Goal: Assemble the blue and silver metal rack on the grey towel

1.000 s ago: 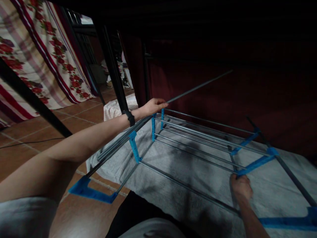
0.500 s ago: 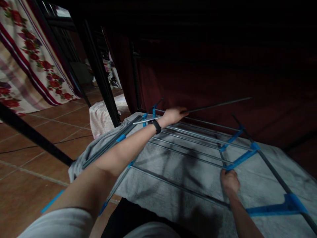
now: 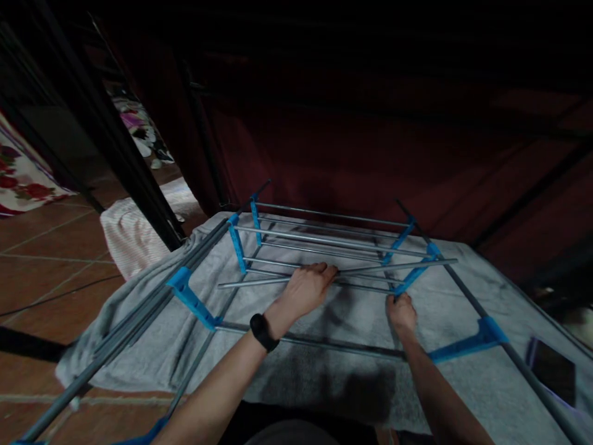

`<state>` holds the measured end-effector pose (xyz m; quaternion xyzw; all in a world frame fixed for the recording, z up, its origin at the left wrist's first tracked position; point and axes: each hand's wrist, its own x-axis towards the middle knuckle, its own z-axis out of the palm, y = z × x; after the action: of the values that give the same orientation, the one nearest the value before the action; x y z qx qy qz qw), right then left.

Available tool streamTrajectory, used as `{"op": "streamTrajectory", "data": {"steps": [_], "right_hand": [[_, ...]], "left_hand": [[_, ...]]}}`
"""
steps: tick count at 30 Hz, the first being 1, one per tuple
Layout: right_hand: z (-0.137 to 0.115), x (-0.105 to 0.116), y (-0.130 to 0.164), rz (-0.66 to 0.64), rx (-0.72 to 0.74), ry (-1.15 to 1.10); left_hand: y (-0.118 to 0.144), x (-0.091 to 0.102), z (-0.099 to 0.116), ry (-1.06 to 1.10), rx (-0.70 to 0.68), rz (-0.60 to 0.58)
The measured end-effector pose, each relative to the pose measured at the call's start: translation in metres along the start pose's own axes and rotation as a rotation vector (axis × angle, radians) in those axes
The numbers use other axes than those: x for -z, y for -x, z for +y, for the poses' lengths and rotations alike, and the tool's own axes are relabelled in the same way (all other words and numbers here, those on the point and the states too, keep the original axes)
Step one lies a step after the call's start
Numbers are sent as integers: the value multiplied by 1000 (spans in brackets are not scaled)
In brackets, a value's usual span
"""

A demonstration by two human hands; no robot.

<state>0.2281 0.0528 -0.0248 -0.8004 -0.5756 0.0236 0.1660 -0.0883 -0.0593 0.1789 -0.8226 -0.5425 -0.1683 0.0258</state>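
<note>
My left hand [image 3: 308,289], with a black watch at the wrist, is closed around a loose grey metal tube [image 3: 393,267]. This tube lies slantwise over the middle of a rack frame made of thin metal rods and blue plastic brackets [image 3: 192,303]. Farther right, my right hand [image 3: 402,314] is closed on the frame's lower side tube, just below a blue bracket [image 3: 412,279]; its fingertips are partly hidden. Between and beyond my hands run several parallel rods [image 3: 324,215] of the rack.
A grey blanket [image 3: 352,383] lies beneath the rack. A phone [image 3: 553,371] rests on it at the right. Dark red cloth [image 3: 324,154] hangs behind. Black posts [image 3: 134,161] stand at the left, near a striped cloth [image 3: 134,232] and the tiled floor [image 3: 46,247].
My left hand has brought the loose tube down and nearer, from above the rack's far side to across its middle. My right hand keeps its hold. The view has turned right.
</note>
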Motion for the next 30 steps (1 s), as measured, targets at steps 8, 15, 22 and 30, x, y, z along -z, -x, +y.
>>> {"op": "streamTrajectory", "data": {"steps": [8, 15, 22, 30], "right_hand": [[4, 8, 8, 27, -32, -91], [8, 8, 50, 55, -101, -775], [8, 19, 94, -201, -260, -1411], [14, 35, 96, -292, -441, -1818]], "left_hand": [[39, -36, -5, 140, 11, -37], [55, -63, -26, 125, 52, -67], [69, -98, -36, 98, 14, -152], [83, -111, -47, 140, 63, -191]]}}
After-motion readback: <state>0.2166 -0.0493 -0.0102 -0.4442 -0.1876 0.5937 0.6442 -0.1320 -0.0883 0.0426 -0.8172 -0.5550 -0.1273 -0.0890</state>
